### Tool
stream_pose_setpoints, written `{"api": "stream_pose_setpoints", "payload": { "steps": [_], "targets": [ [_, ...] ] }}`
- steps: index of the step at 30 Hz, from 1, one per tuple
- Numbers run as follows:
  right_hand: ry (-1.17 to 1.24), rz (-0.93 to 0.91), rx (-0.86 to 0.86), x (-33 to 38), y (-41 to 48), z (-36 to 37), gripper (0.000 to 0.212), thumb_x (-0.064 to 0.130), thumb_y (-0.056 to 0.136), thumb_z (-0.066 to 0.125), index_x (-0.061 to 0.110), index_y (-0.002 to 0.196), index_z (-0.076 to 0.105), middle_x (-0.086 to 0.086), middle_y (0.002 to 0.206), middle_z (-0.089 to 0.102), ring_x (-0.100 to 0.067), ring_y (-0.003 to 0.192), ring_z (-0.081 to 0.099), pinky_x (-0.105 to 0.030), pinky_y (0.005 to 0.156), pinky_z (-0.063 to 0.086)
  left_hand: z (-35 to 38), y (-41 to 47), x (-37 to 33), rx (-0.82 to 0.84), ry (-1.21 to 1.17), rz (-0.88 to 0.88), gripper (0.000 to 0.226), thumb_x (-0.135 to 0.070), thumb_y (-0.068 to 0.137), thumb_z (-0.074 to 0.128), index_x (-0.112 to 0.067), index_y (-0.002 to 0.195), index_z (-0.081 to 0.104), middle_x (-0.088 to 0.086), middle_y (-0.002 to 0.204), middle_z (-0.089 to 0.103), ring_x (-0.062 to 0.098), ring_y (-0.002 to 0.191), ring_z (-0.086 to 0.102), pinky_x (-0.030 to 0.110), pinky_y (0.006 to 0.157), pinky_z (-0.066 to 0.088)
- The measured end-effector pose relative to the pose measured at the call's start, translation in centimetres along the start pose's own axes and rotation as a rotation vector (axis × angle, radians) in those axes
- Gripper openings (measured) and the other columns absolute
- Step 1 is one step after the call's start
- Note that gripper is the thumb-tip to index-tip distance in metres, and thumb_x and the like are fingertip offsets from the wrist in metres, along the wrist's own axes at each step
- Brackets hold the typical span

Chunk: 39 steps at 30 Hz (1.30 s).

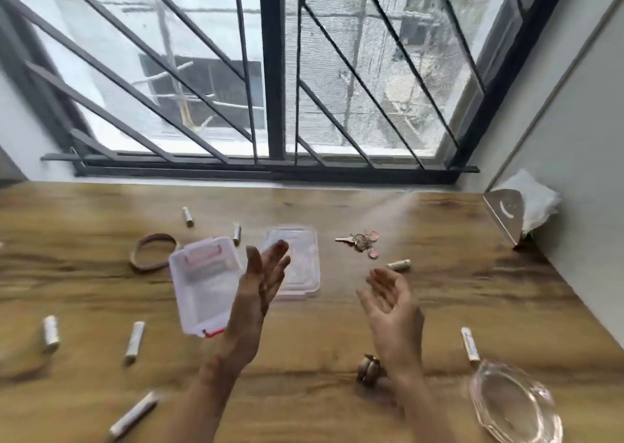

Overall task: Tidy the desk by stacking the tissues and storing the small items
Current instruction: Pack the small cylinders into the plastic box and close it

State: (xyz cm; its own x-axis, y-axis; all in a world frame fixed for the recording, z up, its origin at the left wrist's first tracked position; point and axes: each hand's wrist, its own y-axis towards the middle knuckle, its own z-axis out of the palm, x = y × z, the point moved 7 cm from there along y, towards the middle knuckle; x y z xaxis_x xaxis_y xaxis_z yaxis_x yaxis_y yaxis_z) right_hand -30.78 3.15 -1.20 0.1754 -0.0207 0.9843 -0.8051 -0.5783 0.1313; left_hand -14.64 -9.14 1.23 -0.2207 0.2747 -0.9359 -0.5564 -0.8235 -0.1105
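While both hands hover bare over the table (304, 341), the layout reads like this:

Left hand: the left hand (261, 285) is spread, fingers extended and pointing far, palm turned rightward, holding nothing; it sits just right of the clear box.

Right hand: the right hand (388, 302) is loosely open, fingers a little curled, palm facing left, also empty.

Storage box: the clear box (202, 283) lies open-side up just left of the left hand, its long axis running near to far with a slight tilt. Whether the hand touches its right wall I cannot tell, given the blur.

Lid: the clear lid (297, 260) lies flat beyond the left hand, partly hidden by its fingers.

Key relation: the nearest paper roll (399, 265) lies just far and right of the right hand's fingertips, long axis left to right; the right hand is clearly the closer one, and the box is to its left, past the other hand.

Counts: eight small rolls scattered, one box, one lid, one key bunch (361, 241), one elastic band (152, 251), one brass object (369, 368), one glass dish (515, 405).

Tissues: the tissues (533, 199) stand in the holder (503, 216) at the far right corner, well apart from both hands.
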Motion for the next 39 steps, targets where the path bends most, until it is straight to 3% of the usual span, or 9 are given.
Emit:
{"api": "stream_pose_setpoints", "payload": {
  "steps": [2, 6, 9, 14, 23, 27, 30, 34, 39],
  "targets": [
    [-0.002, 0.009, 0.02, 0.4, -1.6, 1.9, 0.035, -0.002, 0.077, 0.069, 0.022, 0.099, 0.057, -0.003, 0.103, 0.066, -0.004, 0.096, 0.064, -0.014, 0.088, 0.048, -2.5, -1.6, -0.9, -0.03, -0.036, 0.021, 0.077, -0.082, 0.061, 0.044, -0.027, 0.113, 0.059, -0.01, 0.125, 0.06, 0.007, 0.119, 0.054, 0.028, 0.106, 0.035],
    [-0.001, 0.009, 0.038, 1.8, -5.0, 5.4, 0.032, -0.001, 0.077, 0.069, 0.018, 0.099, 0.057, -0.002, 0.098, 0.066, 0.005, 0.086, 0.064, -0.009, 0.082, 0.048, -7.6, -5.0, -2.5, -0.081, -0.078, 0.024, 0.065, -0.071, 0.073, 0.034, -0.025, 0.114, 0.056, -0.006, 0.13, 0.056, 0.011, 0.123, 0.05, 0.028, 0.107, 0.033],
    [-0.018, 0.012, 0.08, 2.8, -8.5, 8.0, 0.031, 0.002, 0.078, 0.07, 0.019, 0.102, 0.058, 0.003, 0.098, 0.066, -0.003, 0.094, 0.064, -0.015, 0.088, 0.049, -12.4, -7.4, -3.2, -0.139, -0.081, 0.026, 0.069, -0.066, 0.081, 0.029, -0.016, 0.122, 0.052, -0.001, 0.132, 0.055, 0.014, 0.125, 0.049, 0.031, 0.111, 0.029],
    [-0.112, 0.02, 0.144, 3.5, -13.9, 11.9, 0.03, 0.009, 0.079, 0.07, 0.016, 0.107, 0.06, 0.003, 0.101, 0.067, -0.001, 0.097, 0.062, -0.01, 0.086, 0.047, -18.6, -11.0, -3.1, -0.19, -0.097, 0.0, 0.07, -0.061, 0.077, 0.024, -0.017, 0.123, 0.052, 0.001, 0.135, 0.053, 0.013, 0.124, 0.049, 0.033, 0.11, 0.03],
    [-0.787, -0.173, 0.394, 0.6, -19.7, 18.3, 0.034, 0.023, 0.087, 0.061, 0.01, 0.118, 0.059, -0.003, 0.119, 0.059, -0.016, 0.114, 0.05, -0.022, 0.095, 0.039, -22.9, -13.8, -1.8, -0.222, -0.121, -0.062, 0.065, -0.062, 0.077, 0.025, -0.017, 0.112, 0.058, 0.001, 0.124, 0.06, 0.018, 0.118, 0.055, 0.034, 0.106, 0.034],
    [-0.934, -0.282, 0.396, 0.5, -20.5, 20.0, 0.018, 0.004, 0.076, 0.069, 0.003, 0.094, 0.068, -0.009, 0.095, 0.067, -0.027, 0.093, 0.06, -0.036, 0.075, 0.054, -23.7, -14.3, -0.6, -0.243, -0.106, -0.105, 0.07, -0.062, 0.078, 0.026, -0.012, 0.114, 0.058, 0.006, 0.116, 0.065, 0.019, 0.109, 0.061, 0.032, 0.094, 0.044],
    [-0.95, -0.292, 0.364, 0.3, -20.4, 20.2, 0.016, -0.008, 0.073, 0.064, 0.004, 0.082, 0.069, -0.008, 0.085, 0.068, -0.025, 0.085, 0.06, -0.032, 0.067, 0.055, -24.3, -14.6, 0.1, -0.282, -0.051, -0.143, 0.065, -0.061, 0.077, 0.03, -0.013, 0.107, 0.061, 0.008, 0.11, 0.067, 0.019, 0.101, 0.064, 0.03, 0.087, 0.047],
    [-0.731, -0.203, 0.306, 1.1, -20.1, 19.6, 0.018, 0.004, 0.086, 0.058, 0.006, 0.1, 0.069, -0.003, 0.097, 0.066, -0.016, 0.092, 0.057, -0.016, 0.08, 0.042, -24.8, -15.2, 0.1, -0.293, 0.009, -0.16, 0.049, -0.048, 0.089, 0.033, -0.012, 0.101, 0.063, 0.011, 0.104, 0.07, 0.021, 0.096, 0.067, 0.031, 0.085, 0.05],
    [-0.498, -0.105, 0.286, 3.5, -19.6, 20.6, 0.015, 0.006, 0.08, 0.067, 0.013, 0.093, 0.071, 0.004, 0.09, 0.064, -0.002, 0.078, 0.059, -0.007, 0.071, 0.045, -26.9, -15.7, -0.8, -0.352, 0.012, -0.151, 0.043, -0.04, 0.094, 0.034, -0.01, 0.101, 0.063, 0.012, 0.101, 0.07, 0.022, 0.094, 0.067, 0.031, 0.083, 0.05]
  ]
}}
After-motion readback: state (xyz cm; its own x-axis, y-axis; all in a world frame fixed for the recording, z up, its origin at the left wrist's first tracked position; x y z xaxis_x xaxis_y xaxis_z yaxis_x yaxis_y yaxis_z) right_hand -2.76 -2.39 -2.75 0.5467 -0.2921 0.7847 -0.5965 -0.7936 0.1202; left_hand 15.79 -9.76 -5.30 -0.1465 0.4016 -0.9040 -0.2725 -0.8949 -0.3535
